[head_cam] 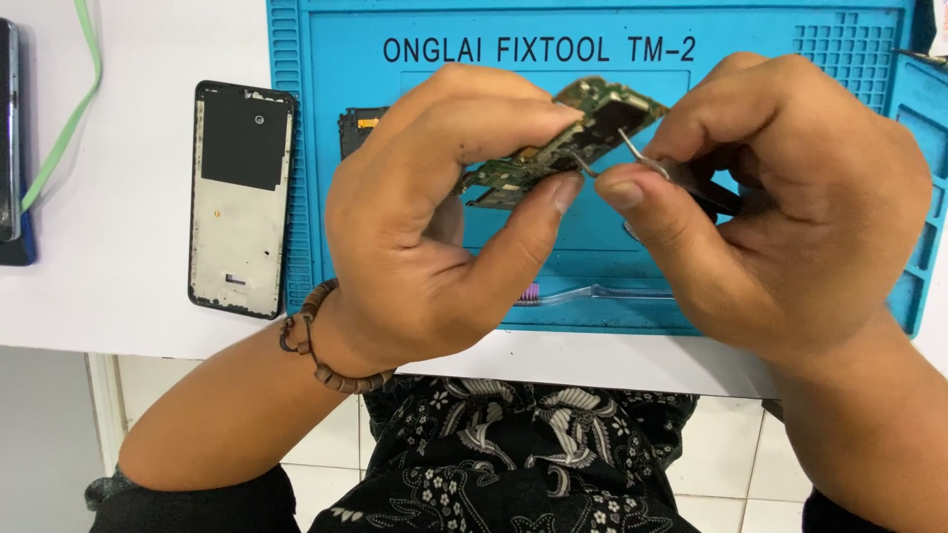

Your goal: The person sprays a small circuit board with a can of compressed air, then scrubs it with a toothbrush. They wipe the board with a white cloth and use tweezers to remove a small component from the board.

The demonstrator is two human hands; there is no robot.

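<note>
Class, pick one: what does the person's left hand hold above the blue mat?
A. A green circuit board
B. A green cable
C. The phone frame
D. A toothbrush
A: the left hand pinches a green circuit board between thumb and fingers, while the right hand brings metal tweezers to it.

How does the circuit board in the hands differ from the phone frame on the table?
The circuit board is green, irregular, held tilted above the blue mat by the left hand. The phone frame is a bigger black-edged rectangle lying flat on the white table, untouched. Both look like phone parts.
</note>
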